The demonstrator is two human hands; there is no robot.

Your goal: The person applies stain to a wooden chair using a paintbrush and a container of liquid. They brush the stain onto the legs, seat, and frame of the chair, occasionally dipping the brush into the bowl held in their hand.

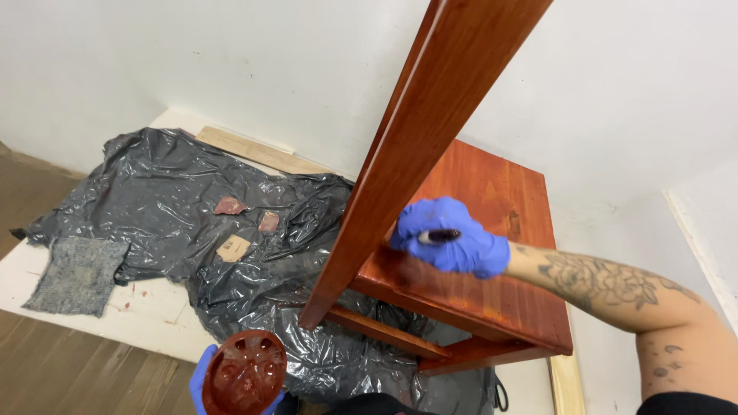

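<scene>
My right hand, in a blue glove, has its fingers closed around a dark-handled brush, held against the glossy red-stained wooden piece of furniture, just beside its tall slanting board. My left hand, also gloved in blue, grips a round stain-coated plastic container low near the frame's bottom edge. Crumpled black plastic sheeting lies beneath, with a grey felt cloth on its left.
</scene>
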